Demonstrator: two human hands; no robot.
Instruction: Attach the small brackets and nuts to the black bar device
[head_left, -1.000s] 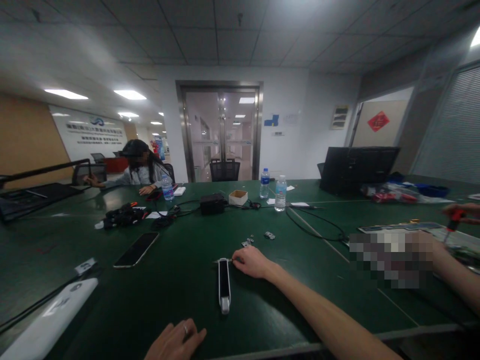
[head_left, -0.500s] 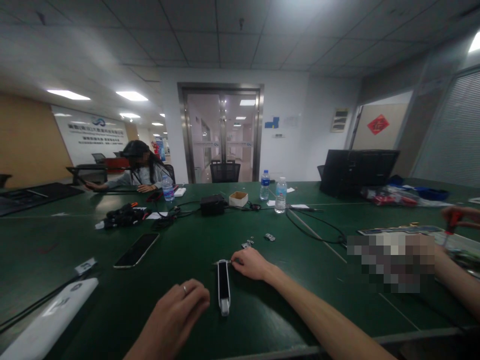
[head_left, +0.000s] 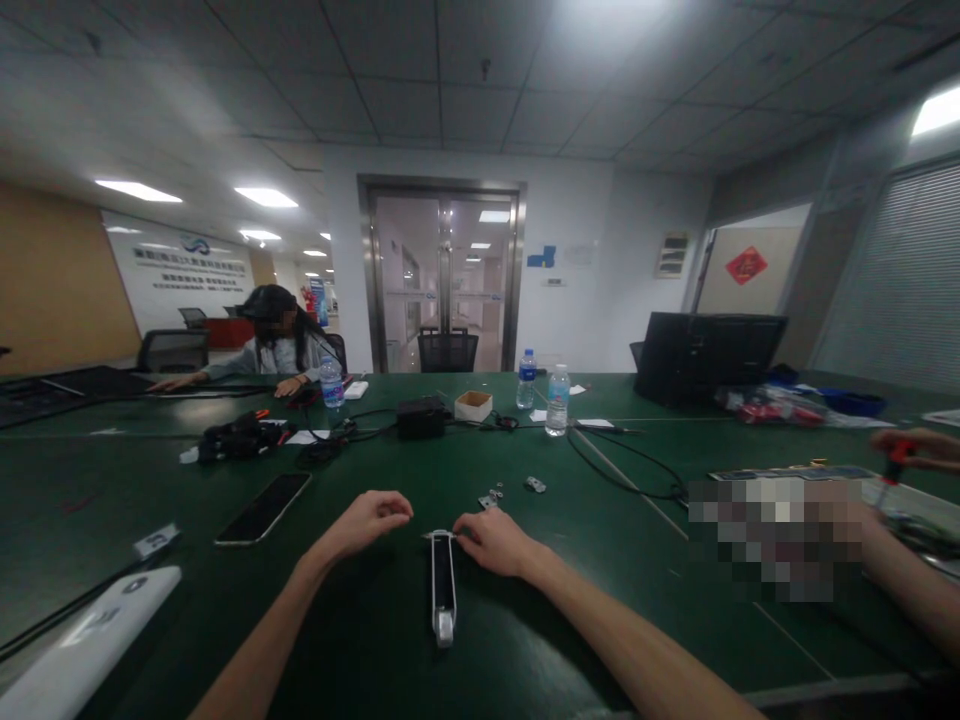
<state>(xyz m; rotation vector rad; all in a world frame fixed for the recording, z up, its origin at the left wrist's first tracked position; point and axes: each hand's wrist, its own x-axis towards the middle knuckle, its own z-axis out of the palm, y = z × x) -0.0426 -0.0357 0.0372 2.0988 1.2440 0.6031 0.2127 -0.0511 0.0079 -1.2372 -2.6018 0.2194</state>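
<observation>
A narrow black-and-silver device (head_left: 443,585) lies lengthwise on the green table (head_left: 570,580) in front of me. My right hand (head_left: 491,541) rests at its far end, fingers pinched on the tip of the device. My left hand (head_left: 366,520) hovers just left of that end, fingers curled loosely, nothing visible in them. Several small metal parts (head_left: 491,494) lie just beyond my hands.
A black phone (head_left: 262,508) lies to the left, a white device (head_left: 82,645) at the near left edge. Cables, a black box (head_left: 421,417), a cardboard box (head_left: 473,405) and two water bottles (head_left: 556,400) stand farther back. One person sits at the far left; another person's hand (head_left: 911,450) holds a red screwdriver at right.
My left hand has moved forward from the near table edge to the far end of the device. My right hand has stayed at the device's tip.
</observation>
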